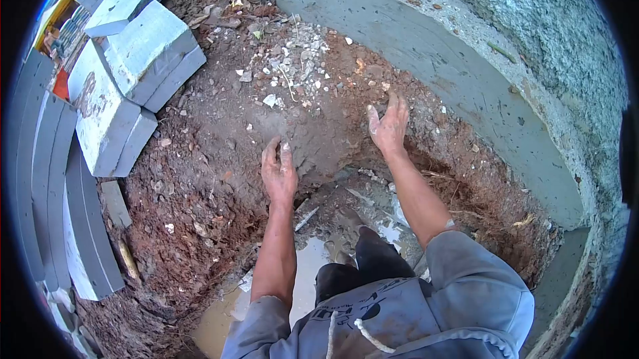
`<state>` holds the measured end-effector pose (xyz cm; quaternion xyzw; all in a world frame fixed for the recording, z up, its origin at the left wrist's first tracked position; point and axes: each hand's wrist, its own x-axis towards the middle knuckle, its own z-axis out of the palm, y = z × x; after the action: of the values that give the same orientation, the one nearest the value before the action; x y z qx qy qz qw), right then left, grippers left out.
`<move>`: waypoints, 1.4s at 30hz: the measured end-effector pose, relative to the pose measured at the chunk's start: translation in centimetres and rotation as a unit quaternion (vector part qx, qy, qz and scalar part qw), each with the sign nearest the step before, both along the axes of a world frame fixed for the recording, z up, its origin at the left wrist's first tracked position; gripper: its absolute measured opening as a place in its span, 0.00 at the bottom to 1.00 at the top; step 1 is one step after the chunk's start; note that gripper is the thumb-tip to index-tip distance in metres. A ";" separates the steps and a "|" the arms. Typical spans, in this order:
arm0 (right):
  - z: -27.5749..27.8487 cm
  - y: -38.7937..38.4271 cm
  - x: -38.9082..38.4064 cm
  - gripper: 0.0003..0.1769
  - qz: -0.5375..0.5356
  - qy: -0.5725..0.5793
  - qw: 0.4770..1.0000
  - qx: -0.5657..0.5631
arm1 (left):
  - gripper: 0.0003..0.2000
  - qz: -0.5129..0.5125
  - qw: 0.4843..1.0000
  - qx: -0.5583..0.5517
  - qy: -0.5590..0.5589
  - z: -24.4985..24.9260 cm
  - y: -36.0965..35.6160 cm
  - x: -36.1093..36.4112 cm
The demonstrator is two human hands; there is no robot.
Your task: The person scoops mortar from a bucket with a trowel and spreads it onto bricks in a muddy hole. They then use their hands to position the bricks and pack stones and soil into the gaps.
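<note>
My left hand hovers at the near edge of the reddish soil bank, its thumb and fingers apart with nothing between them. Further forward and to the right, my right hand is open too, fingers slightly curved, close over the soil beside the concrete strip. Both hands are dusted with grey mud. Between and beyond them lies a patch of smoothed earth, with pale rubble scattered behind it. My legs stand below in a muddy pit.
Large grey concrete blocks are stacked at the upper left, and long kerb-like slabs lie along the left side. A smooth concrete strip and rough wall curve round the right. Muddy water pools at my feet.
</note>
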<state>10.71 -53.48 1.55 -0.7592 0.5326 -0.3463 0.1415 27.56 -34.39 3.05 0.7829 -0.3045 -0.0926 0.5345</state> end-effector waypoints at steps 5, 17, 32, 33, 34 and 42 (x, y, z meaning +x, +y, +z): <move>-1.2 -2.3 3.5 0.49 -0.001 -0.015 1.000 -0.002 | 0.19 -0.076 0.992 -0.032 -0.092 2.9 -10.8 5.2; -3.9 -8.7 7.2 0.53 -0.198 0.061 0.978 0.010 | 0.22 -0.085 0.900 0.208 -0.373 -1.2 -38.6 15.7; -3.0 -8.8 9.8 0.44 -0.161 0.068 0.984 -0.047 | 0.18 -0.130 0.870 0.229 -0.417 0.0 -35.8 17.0; -3.1 -8.9 9.5 0.44 -0.154 0.059 0.985 -0.052 | 0.18 -0.131 0.874 0.233 -0.405 -0.1 -36.2 17.3; -3.2 -9.0 9.0 0.43 -0.150 0.054 0.985 -0.057 | 0.18 -0.137 0.880 0.234 -0.391 -0.4 -36.9 17.2; -4.1 -9.1 7.2 0.33 -0.088 -0.039 0.992 -0.088 | 0.18 -0.159 0.821 0.249 -0.488 1.2 -37.9 17.3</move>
<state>17.96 -62.56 -2.53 -0.7050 0.5587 -0.4321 0.0641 44.83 -72.26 4.23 0.7726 -0.6126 0.1456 0.0807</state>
